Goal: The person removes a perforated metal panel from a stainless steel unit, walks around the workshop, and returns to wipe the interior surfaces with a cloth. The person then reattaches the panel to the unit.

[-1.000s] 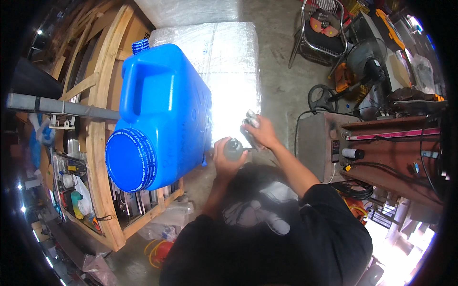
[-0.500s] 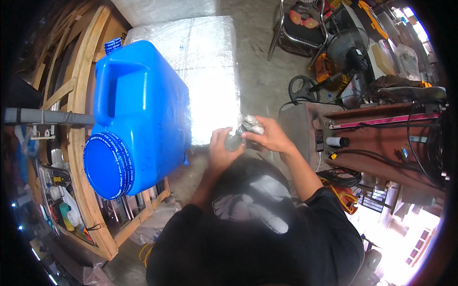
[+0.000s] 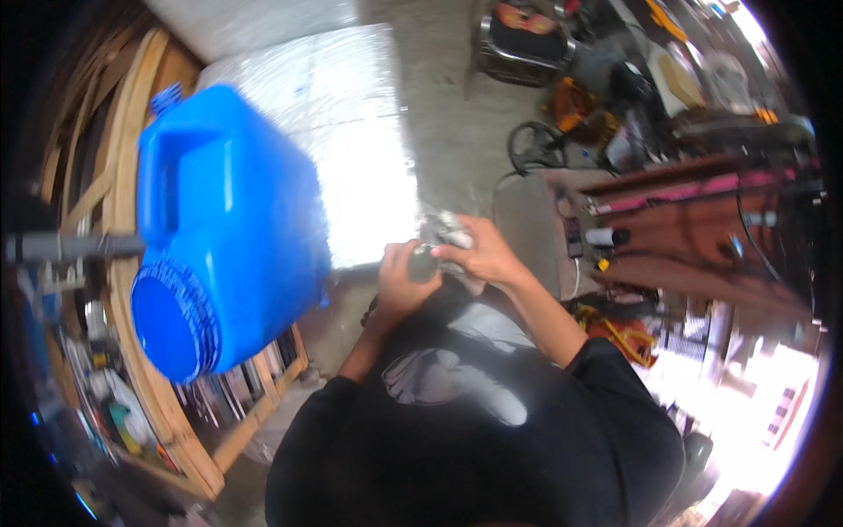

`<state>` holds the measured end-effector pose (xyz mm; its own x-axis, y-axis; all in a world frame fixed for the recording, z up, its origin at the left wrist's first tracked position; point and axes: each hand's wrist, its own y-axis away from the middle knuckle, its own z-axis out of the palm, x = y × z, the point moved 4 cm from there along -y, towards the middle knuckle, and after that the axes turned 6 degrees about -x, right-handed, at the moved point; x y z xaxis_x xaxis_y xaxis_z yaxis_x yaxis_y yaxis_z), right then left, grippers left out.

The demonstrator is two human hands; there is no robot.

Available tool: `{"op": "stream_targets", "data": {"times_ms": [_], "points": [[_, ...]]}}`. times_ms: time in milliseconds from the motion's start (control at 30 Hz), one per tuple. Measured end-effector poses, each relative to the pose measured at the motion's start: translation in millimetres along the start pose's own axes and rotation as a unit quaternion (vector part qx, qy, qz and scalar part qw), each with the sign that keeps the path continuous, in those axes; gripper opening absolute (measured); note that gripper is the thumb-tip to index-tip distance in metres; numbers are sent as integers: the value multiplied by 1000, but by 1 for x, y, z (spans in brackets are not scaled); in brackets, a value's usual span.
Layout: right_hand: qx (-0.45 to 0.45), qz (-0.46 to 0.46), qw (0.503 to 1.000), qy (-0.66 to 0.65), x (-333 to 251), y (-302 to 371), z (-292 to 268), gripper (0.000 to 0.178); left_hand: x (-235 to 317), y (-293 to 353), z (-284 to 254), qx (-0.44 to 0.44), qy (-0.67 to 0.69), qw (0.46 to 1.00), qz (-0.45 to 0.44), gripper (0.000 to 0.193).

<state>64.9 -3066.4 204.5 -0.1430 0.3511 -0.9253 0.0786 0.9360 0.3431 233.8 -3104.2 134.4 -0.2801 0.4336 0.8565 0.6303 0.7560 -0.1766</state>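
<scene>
In front of my torso, my left hand [image 3: 399, 279] is wrapped round a small dark round object [image 3: 422, 262]; its exact kind does not show clearly. My right hand [image 3: 485, 251] grips a crumpled whitish cloth or wrap [image 3: 454, 230], with its thumb against the round object. Motion blurs the cloth's edges. Left of my hands, a large blue jerrycan [image 3: 263, 228] with a wide round blue lid stands close by, touched by neither hand.
Beyond my hands is a box in clear film [image 3: 360, 145]. A wooden frame [image 3: 123, 220] runs along the left. To the right stand a brown metal bench [image 3: 685, 233] with cables, a steering wheel [image 3: 532, 146] and a chair [image 3: 527, 44].
The view has shifted, so the jerrycan and surroundings sit differently in it. Both hands stay together on the round object and the cloth; more of the cloth shows below my right hand.
</scene>
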Motion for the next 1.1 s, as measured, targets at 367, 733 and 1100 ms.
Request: {"op": "stream_targets", "data": {"times_ms": [367,733,1100], "points": [[305,-5,951,-50,33,61,-48,45,40,-41,63,-128,-11,991,31,65],[583,133,787,-155,98,161,-128,51,113,-81,219,-278,49,945,166,62],[628,261,711,-180,218,293,-137,73,112,-132,431,-323,32,940,109,79]]}}
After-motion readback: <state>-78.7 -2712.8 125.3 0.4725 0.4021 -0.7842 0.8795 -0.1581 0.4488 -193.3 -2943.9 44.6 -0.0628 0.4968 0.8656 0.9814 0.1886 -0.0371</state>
